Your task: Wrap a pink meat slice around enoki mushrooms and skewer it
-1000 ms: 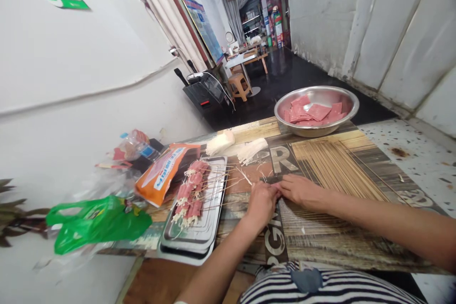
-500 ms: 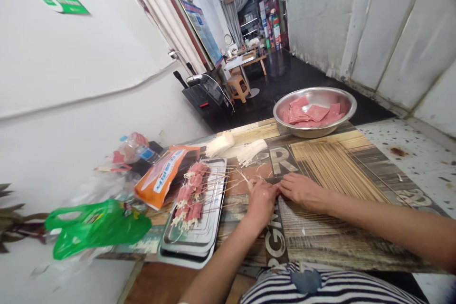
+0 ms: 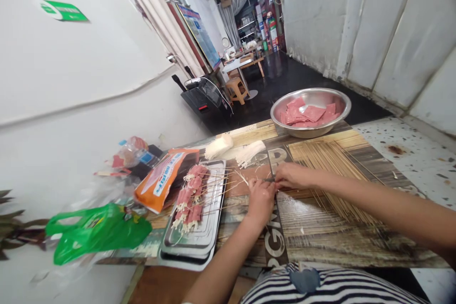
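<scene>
My left hand (image 3: pixel 261 198) and my right hand (image 3: pixel 292 176) meet at the middle of the table, fingers closed around a small enoki mushroom roll that they mostly cover. Thin white enoki strands (image 3: pixel 243 178) poke out beyond the left fingers. Left of them, a metal tray (image 3: pixel 213 228) bears several finished skewers (image 3: pixel 194 194) of pink meat slices wrapped around enoki, their sticks pointing right. Loose bamboo skewers (image 3: pixel 329 171) lie in a wide layer under and beside my right forearm. Two bunches of enoki (image 3: pixel 250 153) rest behind the hands.
A steel bowl (image 3: pixel 342 116) of pink meat slices stands at the table's back right. To the left are an orange-and-white packet (image 3: pixel 162 180), a green plastic bag (image 3: pixel 96 232) and a plastic bottle (image 3: pixel 144 154). A white wall (image 3: pixel 107 128) borders the left side.
My right hand has turned and bunched its fingers closer to the left hand, its forearm now further up over the skewers. The left hand stays nearly in place.
</scene>
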A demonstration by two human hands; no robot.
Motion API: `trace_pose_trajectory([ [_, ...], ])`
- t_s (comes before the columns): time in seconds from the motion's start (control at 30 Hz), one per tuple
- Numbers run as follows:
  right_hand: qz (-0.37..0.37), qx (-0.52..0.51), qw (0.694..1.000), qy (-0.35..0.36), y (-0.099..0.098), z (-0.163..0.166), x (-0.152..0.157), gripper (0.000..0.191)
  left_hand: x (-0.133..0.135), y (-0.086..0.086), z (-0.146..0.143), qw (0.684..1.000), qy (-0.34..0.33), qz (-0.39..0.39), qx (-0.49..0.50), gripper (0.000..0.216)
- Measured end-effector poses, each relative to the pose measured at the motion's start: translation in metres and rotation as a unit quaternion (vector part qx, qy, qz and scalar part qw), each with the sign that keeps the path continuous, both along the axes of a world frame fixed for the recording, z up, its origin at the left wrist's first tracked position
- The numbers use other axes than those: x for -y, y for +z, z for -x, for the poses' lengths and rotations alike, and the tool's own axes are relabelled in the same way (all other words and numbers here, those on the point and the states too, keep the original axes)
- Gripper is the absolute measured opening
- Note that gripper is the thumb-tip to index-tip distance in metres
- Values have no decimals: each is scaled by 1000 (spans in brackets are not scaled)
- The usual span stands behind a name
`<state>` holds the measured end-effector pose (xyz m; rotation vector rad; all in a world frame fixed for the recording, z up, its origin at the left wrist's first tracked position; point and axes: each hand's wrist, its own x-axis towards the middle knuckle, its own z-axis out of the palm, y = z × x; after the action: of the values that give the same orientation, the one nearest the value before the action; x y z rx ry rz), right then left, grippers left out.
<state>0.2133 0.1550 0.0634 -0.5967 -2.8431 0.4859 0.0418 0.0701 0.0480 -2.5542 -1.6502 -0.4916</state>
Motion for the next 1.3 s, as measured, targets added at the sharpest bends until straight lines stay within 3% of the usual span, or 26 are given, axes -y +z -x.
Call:
trace_pose_trajectory([
  [0.1, -115, -42, 993, 4, -8, -5, 13, 21, -7, 4, 2, 1000, -6, 12, -4, 25],
  [0.17, -139, -36, 990, -4, -10, -4, 16, 21, -9, 1, 3, 1000, -3, 9, -9, 25],
  [0.3, -65, -36, 997, 28, -8, 3, 4, 29, -8, -10, 4, 999, 9, -43, -5, 16],
  [0.47, -8, -26, 998, 53, -9, 2, -17, 28, -8, -13, 7, 994, -49, -94, 13, 17],
  [0.53, 5, -29, 1000, -3, -9, -6, -21, 26, -11, -11, 8, 993, -64, -96, 15, 19],
  [0.6, 1, -13, 991, -133, -5, -17, -20, 28, -13, -10, 9, 993, -71, -89, 14, 20],
  [0.7, -24, 79, 936, -342, 7, -33, -12, 35, -15, -10, 10, 993, -76, -85, 13, 22],
  [0.77, -31, 142, 906, -399, 16, -37, -4, 37, -15, -13, 10, 993, -79, -89, 13, 21],
  [0.93, -15, 194, 886, -422, 27, -31, 11, 34, -18, -18, 9, 993, -82, -84, 28, 20],
  [1.3, 37, 169, 894, -414, 22, -24, 2, 27, -23, -14, 7, 993, -66, -36, 95, 19],
])
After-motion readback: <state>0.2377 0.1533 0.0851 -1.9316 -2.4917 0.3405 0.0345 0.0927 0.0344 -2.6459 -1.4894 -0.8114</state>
